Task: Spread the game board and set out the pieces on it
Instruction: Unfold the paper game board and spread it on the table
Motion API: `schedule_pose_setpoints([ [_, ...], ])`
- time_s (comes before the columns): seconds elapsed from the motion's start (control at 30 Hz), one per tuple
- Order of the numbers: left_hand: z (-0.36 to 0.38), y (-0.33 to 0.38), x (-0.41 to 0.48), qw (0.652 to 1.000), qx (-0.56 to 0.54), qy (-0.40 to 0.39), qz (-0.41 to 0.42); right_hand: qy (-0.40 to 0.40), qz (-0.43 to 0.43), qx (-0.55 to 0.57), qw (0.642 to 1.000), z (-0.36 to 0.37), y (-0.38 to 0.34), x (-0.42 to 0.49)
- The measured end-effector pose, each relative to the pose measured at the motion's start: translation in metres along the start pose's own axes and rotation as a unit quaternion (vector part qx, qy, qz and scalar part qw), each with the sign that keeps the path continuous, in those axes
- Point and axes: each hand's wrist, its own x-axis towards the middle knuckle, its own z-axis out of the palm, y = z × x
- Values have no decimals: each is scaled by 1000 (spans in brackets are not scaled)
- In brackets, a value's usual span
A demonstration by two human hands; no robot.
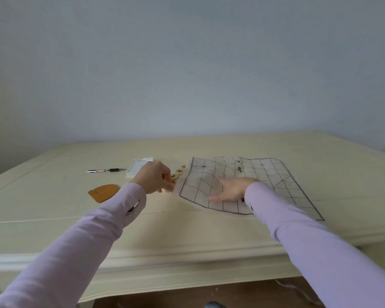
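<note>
A thin translucent game board (265,176) printed with a black grid lies wrinkled on the cream table (209,227), right of centre. My right hand (231,188) rests flat on its near left part, fingers straight and pointing left. My left hand (156,177) is at the board's left edge, fingers curled and pinching that edge. Several round pale wooden game pieces (177,172) with dark characters lie bunched just beyond my left hand, beside the board's left edge, partly hidden by the fingers.
A small spiral notepad (138,166) and a pen (103,170) lie left of the pieces. A flat orange-brown piece (103,192) sits nearer, left of my left forearm. The table's front edge runs below my arms; a wall stands behind.
</note>
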Motion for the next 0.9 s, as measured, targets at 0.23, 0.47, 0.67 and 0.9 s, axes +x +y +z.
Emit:
schedule_pose_setpoints([
  [0.23,-9,-18,-2,997,36,46,-59,-20,-15,-34,999,-6,9,1],
  [0.47,-5,-3,-5,980,177,86,-18,-6,-14,11,1000,-14,21,-7],
  [0.67,22,45,-13,971,132,-117,160,-7,15,0,1000,-5,35,2],
  [0.9,43,61,-6,955,168,-198,143,-7,33,6,999,-11,58,-8],
])
